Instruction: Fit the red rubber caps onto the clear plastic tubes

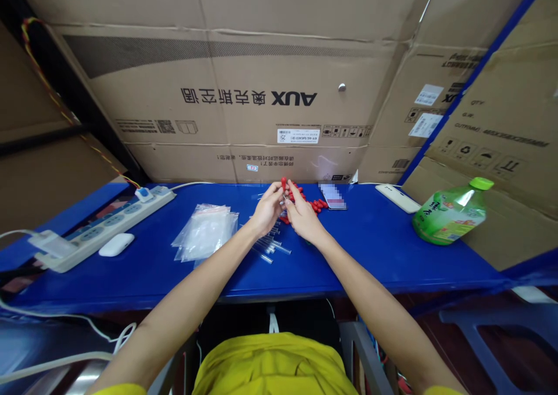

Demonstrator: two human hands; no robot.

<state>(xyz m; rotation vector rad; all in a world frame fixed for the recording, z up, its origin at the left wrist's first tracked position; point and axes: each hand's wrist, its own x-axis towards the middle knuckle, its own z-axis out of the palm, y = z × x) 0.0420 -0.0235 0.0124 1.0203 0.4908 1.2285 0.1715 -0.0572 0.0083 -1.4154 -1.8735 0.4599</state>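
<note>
Red caps lie heaped on my blue shelf; my left hand and right hand pinch one cap together above clear tubes, cardboard boxes walling the back.

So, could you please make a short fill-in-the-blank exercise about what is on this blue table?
1. The left hand and right hand meet over a pile of small ____ caps.
2. Clear tubes lie on the table just below the ____.
3. The green bottle lies on the person's ____ side.
4. The power strip lies to the ____ of the plastic bags.

Missing words: red; hands; right; left
</note>
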